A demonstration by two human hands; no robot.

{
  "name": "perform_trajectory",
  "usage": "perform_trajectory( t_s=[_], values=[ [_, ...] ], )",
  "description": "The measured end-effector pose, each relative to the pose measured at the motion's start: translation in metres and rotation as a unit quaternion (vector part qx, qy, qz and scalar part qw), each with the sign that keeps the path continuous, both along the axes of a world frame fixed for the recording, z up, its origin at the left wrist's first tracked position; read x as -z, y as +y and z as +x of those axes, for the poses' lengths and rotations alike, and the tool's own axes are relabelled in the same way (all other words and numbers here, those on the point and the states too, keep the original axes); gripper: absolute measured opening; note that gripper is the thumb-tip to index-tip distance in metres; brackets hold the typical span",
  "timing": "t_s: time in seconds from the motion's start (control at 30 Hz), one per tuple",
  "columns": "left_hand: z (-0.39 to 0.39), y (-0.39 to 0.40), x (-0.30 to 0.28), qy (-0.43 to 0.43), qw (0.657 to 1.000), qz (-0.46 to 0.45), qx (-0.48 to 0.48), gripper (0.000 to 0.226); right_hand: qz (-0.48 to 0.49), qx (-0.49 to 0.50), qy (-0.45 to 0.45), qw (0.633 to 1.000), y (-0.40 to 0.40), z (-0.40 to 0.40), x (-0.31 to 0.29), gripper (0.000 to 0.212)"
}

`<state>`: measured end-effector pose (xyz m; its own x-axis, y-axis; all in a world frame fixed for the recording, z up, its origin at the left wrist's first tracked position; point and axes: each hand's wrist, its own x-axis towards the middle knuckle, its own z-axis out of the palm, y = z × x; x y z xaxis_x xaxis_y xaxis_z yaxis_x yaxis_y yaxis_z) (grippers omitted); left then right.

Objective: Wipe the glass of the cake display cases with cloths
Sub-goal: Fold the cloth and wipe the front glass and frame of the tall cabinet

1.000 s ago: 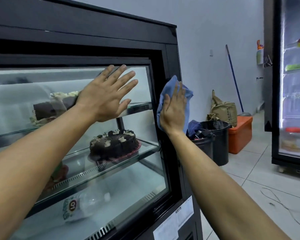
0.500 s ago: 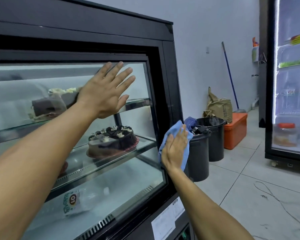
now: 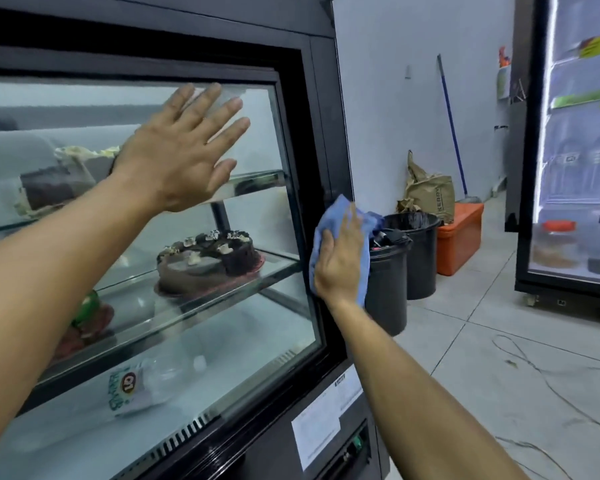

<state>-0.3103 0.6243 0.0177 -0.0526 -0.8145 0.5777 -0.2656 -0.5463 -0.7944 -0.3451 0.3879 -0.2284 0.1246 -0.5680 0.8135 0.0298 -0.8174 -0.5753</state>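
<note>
A black cake display case [image 3: 319, 98] fills the left of the view, with a chocolate cake [image 3: 208, 261] on its middle glass shelf. My left hand [image 3: 181, 150] lies flat with spread fingers on the front glass [image 3: 257, 140], near the top right of the pane. My right hand [image 3: 340, 261] presses a blue cloth [image 3: 333, 216] flat against the case's right-hand black frame, about level with the cake. The cloth sticks out above and to the right of the fingers.
Two black bins [image 3: 413, 251] stand just right of the case, with an orange box [image 3: 459, 237], a brown paper bag [image 3: 428, 192] and a blue-handled broom [image 3: 452, 126] behind them. A lit glass-door fridge [image 3: 575, 168] stands at far right. Thin cables [image 3: 534, 368] lie on the tiled floor.
My right hand slid the cloth down the right frame from the top, then back up a little. My left hand stayed flat on the glass.
</note>
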Motion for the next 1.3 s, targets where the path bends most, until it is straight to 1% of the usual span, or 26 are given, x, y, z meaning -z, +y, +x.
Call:
perform_trajectory(
  t_s=[0.1, 0.2, 0.23, 0.3, 0.33, 0.37, 0.43, 0.47, 0.5, 0.57, 0.63, 0.7, 0.77, 0.83, 0.93, 0.97, 1.03, 1.1, 1.17, 1.2, 1.23, 1.27, 1.3],
  values=[
    [-0.004, -0.002, 0.014, 0.014, 1.0, -0.002, -0.022, 0.075, 0.061, -0.034, 0.029, 0.997, 0.006, -0.006, 0.074, 0.075],
    [-0.008, -0.006, 0.053, 0.007, 0.999, 0.032, -0.012, 0.071, 0.12, -0.073, 0.031, 0.99, 0.015, -0.017, 0.111, 0.088],
    [-0.008, -0.006, 0.063, 0.006, 0.999, 0.036, -0.005, 0.07, 0.148, -0.086, 0.031, 0.985, 0.016, -0.019, 0.119, 0.088],
    [-0.006, -0.006, 0.067, 0.004, 1.0, 0.029, -0.001, 0.069, 0.238, -0.097, 0.01, 0.966, 0.021, -0.02, 0.117, 0.074],
    [-0.007, -0.007, 0.066, 0.004, 1.0, 0.025, -0.002, 0.068, 0.286, -0.083, -0.007, 0.955, 0.023, -0.018, 0.109, 0.067],
    [-0.008, -0.007, 0.065, 0.001, 1.0, 0.023, -0.009, 0.068, 0.329, -0.06, -0.02, 0.942, 0.029, -0.016, 0.093, 0.063],
    [-0.009, -0.008, 0.068, -0.014, 0.999, 0.023, -0.022, 0.069, 0.397, -0.021, -0.014, 0.917, 0.04, -0.012, 0.039, 0.057],
    [-0.007, -0.009, 0.069, -0.025, 0.999, 0.023, -0.024, 0.069, 0.4, -0.013, -0.01, 0.916, 0.044, -0.01, 0.004, 0.056],
    [-0.006, -0.008, 0.07, -0.032, 0.999, 0.023, -0.027, 0.07, 0.376, -0.01, -0.009, 0.927, 0.045, -0.008, -0.029, 0.056],
    [-0.005, -0.008, 0.071, -0.046, 0.998, 0.026, -0.039, 0.07, 0.29, -0.015, -0.011, 0.957, 0.046, -0.007, -0.088, 0.058],
    [-0.004, -0.008, 0.072, -0.049, 0.997, 0.027, -0.046, 0.07, 0.21, -0.038, 0.001, 0.977, 0.041, -0.007, -0.12, 0.059],
    [-0.004, -0.011, 0.07, -0.035, 0.998, 0.025, -0.035, 0.07, 0.156, -0.054, 0.0, 0.986, 0.033, -0.007, -0.112, 0.059],
    [-0.004, -0.011, 0.069, -0.01, 0.999, 0.023, -0.022, 0.07, 0.142, -0.068, -0.029, 0.987, 0.028, -0.009, -0.068, 0.058],
    [-0.004, -0.01, 0.069, -0.005, 1.0, 0.017, -0.011, 0.07, 0.188, -0.069, -0.043, 0.979, 0.028, -0.013, -0.005, 0.055],
    [-0.007, -0.01, 0.067, -0.007, 1.0, 0.013, -0.015, 0.07, 0.279, -0.045, -0.02, 0.959, 0.04, -0.021, 0.074, 0.038],
    [-0.009, -0.009, 0.067, -0.006, 1.0, 0.011, -0.019, 0.07, 0.319, -0.038, -0.024, 0.947, 0.046, -0.024, 0.09, 0.038],
    [-0.011, -0.009, 0.068, -0.013, 0.999, 0.011, -0.036, 0.071, 0.385, -0.037, -0.033, 0.922, 0.055, -0.029, 0.111, 0.053],
    [-0.012, -0.009, 0.068, -0.014, 0.999, 0.011, -0.041, 0.07, 0.448, -0.042, -0.022, 0.893, 0.054, -0.026, 0.114, 0.073],
    [-0.008, -0.008, 0.069, -0.021, 0.999, 0.009, -0.041, 0.067, 0.525, -0.039, -0.049, 0.849, 0.05, -0.018, 0.102, 0.095],
    [-0.006, -0.008, 0.068, -0.027, 0.999, 0.005, -0.045, 0.067, 0.559, -0.029, -0.071, 0.826, 0.047, -0.015, 0.083, 0.102],
    [-0.007, -0.009, 0.069, -0.023, 0.999, 0.005, -0.047, 0.068, 0.572, -0.028, -0.084, 0.815, 0.047, -0.014, 0.062, 0.1],
    [-0.006, -0.009, 0.068, -0.011, 0.999, 0.003, -0.042, 0.069, 0.557, -0.035, -0.084, 0.826, 0.049, -0.015, 0.033, 0.087],
    [-0.006, -0.009, 0.069, 0.004, 0.999, 0.002, -0.033, 0.071, 0.522, -0.04, -0.076, 0.848, 0.051, -0.017, 0.003, 0.072]
  ],
)
